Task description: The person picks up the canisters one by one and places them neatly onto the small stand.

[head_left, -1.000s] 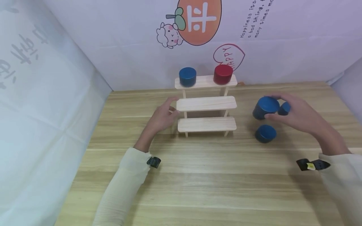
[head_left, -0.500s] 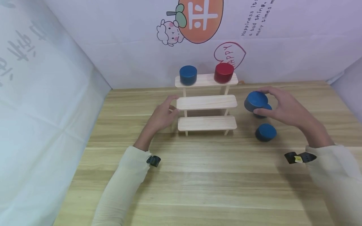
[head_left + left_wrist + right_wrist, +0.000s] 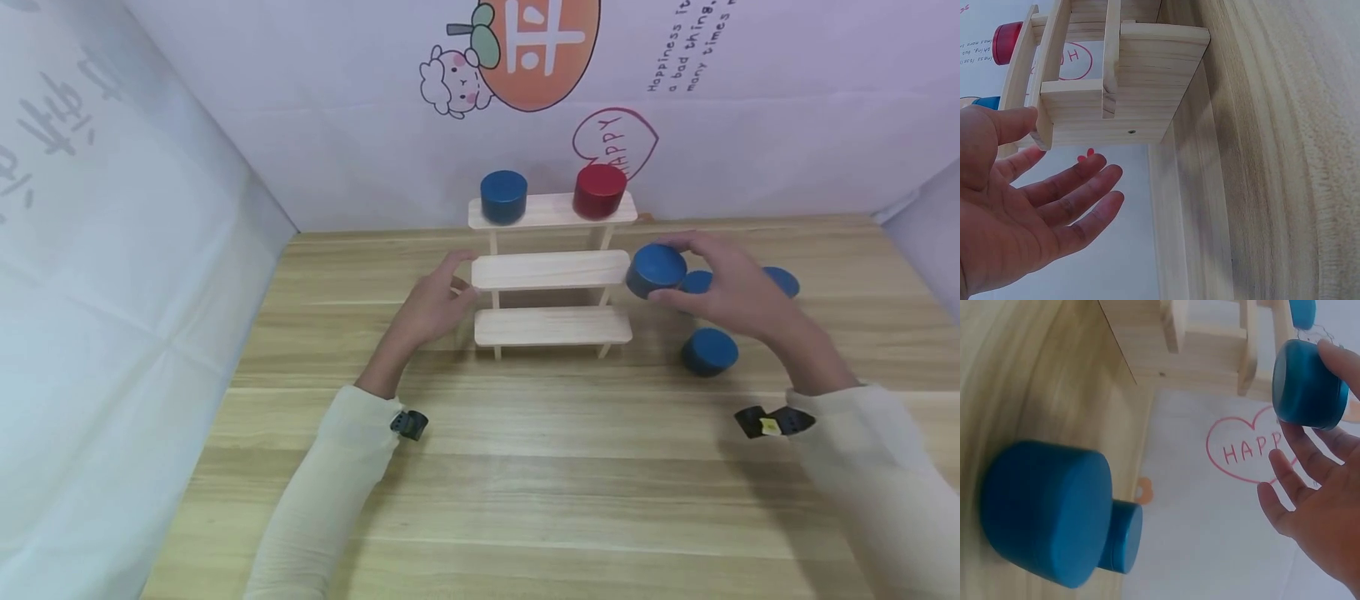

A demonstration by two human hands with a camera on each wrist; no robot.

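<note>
A small three-tier wooden shelf (image 3: 551, 271) stands against the back wall. My left hand (image 3: 435, 308) pinches the left end of its middle tier between thumb and index finger; the other fingers (image 3: 1085, 197) spread free in the left wrist view. On the top tier sit a blue round tin (image 3: 504, 198) at left and a red round tin (image 3: 600, 192) at right. My right hand (image 3: 727, 287) grips another blue tin (image 3: 1310, 384) between thumb and fingers, raised off the table at the right end of the middle tier.
Right of the shelf, several more blue tins stand on the wooden table (image 3: 525, 492): a near tin (image 3: 709, 352), one (image 3: 697, 282) partly behind the right hand, and one (image 3: 782, 282) farther right. White printed cloth (image 3: 337, 125) hangs behind and at the left.
My right hand has carried the blue tin leftward, from above the other tins to the middle tier's right end. The left hand stays at the shelf.
</note>
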